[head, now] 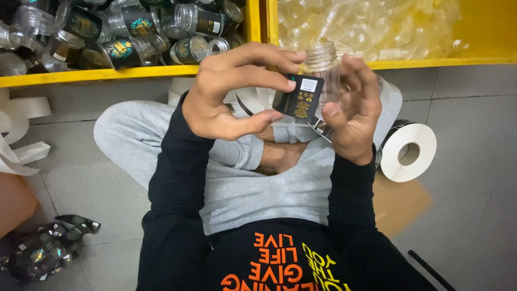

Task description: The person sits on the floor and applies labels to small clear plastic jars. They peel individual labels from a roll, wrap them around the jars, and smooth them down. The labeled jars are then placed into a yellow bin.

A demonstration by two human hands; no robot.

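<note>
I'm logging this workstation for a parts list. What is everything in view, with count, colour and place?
Clear jar: one, transparent, unlabelled, held up between both hands.
Black label: one, black with gold print, being pressed on the jar.
Left bin: one, yellow, top left, full of labelled jars.
Right bin: one, yellow, top right, full of clear unlabelled jars.
Label roll: one, white-cored, on floor at right.
Backing strips: several, white, floor at left.
Crumpled labels: a pile, black, bottom left.
Left hand: pinching the label.
Right hand: gripping the jar.
</note>
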